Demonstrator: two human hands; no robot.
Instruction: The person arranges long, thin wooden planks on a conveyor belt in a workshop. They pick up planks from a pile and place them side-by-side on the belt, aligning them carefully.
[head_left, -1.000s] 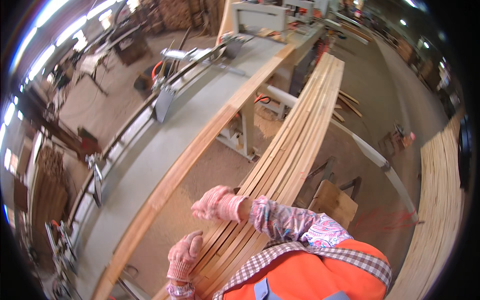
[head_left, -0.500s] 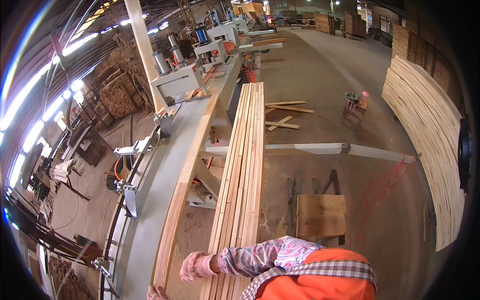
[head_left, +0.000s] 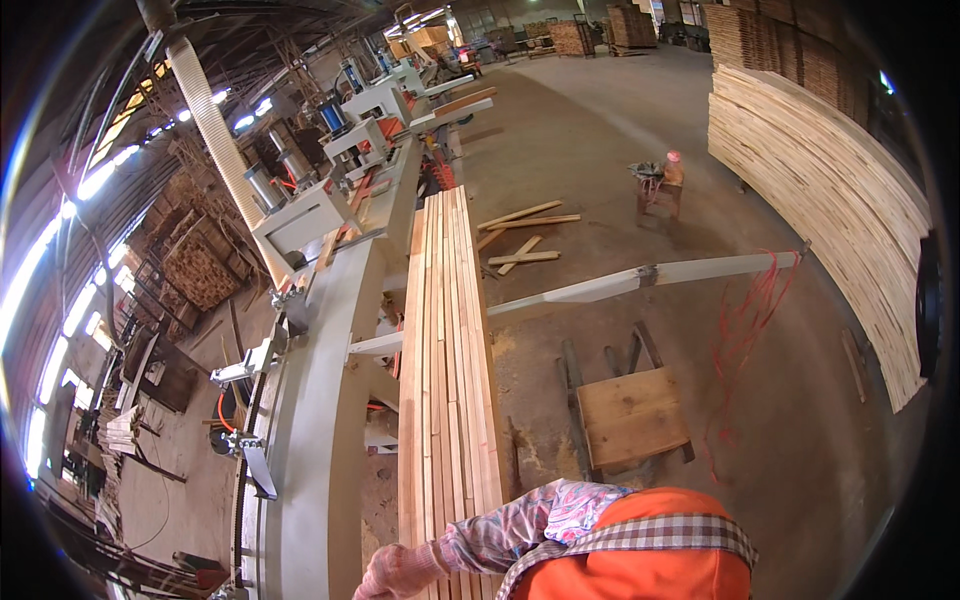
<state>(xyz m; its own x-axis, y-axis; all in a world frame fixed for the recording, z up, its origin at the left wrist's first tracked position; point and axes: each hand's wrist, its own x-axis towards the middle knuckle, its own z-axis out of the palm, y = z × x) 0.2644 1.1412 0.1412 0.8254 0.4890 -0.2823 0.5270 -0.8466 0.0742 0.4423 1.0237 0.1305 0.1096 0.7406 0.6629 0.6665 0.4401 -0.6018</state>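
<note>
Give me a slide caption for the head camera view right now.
Gloved right hand low in frame, near long wooden strips beside a grey machine bench.

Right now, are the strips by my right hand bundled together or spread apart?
Bundled: the strips lie lengthwise, side by side, in one long stack crossing over the white bar.

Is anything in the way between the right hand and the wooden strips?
Nothing visible is. The right hand is at the near left edge of the wooden strips, its sleeve crossing over them. The lower picture edge partly cuts off the hand, so touch cannot be told.
</note>
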